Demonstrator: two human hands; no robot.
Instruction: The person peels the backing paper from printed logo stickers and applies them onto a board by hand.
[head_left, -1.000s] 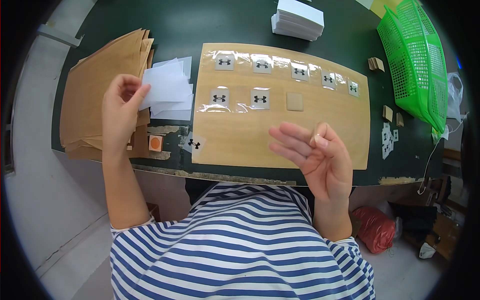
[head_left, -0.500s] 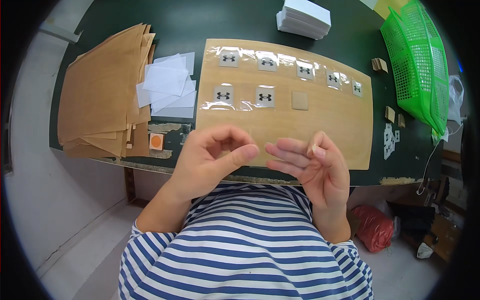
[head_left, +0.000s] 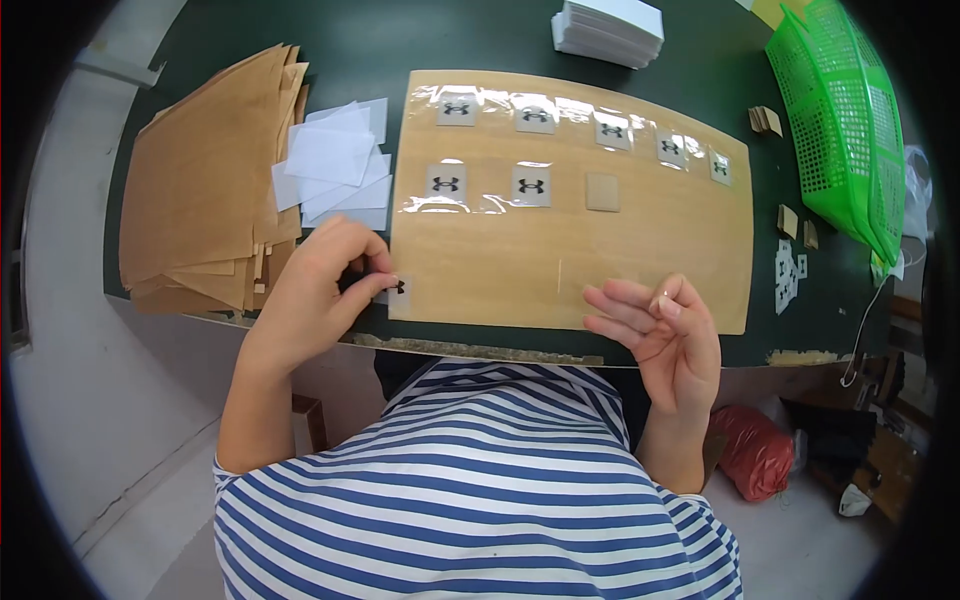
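My left hand [head_left: 325, 285] is at the left edge of a brown sheet [head_left: 500, 265], its thumb and finger pinching a small square logo patch [head_left: 400, 292]. Part of that patch is hidden behind the thumb. Over the sheet's front right part is my right hand [head_left: 665, 340], thumb and index finger pressed together, the other fingers stretched out. Whatever it pinches is too small to make out. Under clear glossy film on the sheet lie several logo squares [head_left: 531, 186] in two rows, and one plain tan square [head_left: 602, 192].
Stacked brown paper [head_left: 200, 180] covers the table's left side, beside loose white translucent sheets [head_left: 330, 150]. A white stack [head_left: 607, 35] stands at the back. On the right are a green basket [head_left: 840, 130], small tan stacks [head_left: 765, 122] and loose logo pieces [head_left: 785, 275].
My left hand has moved left from the middle to the sheet's left edge, where a logo patch now shows at its fingertips. My right hand has shifted slightly right, still pinched.
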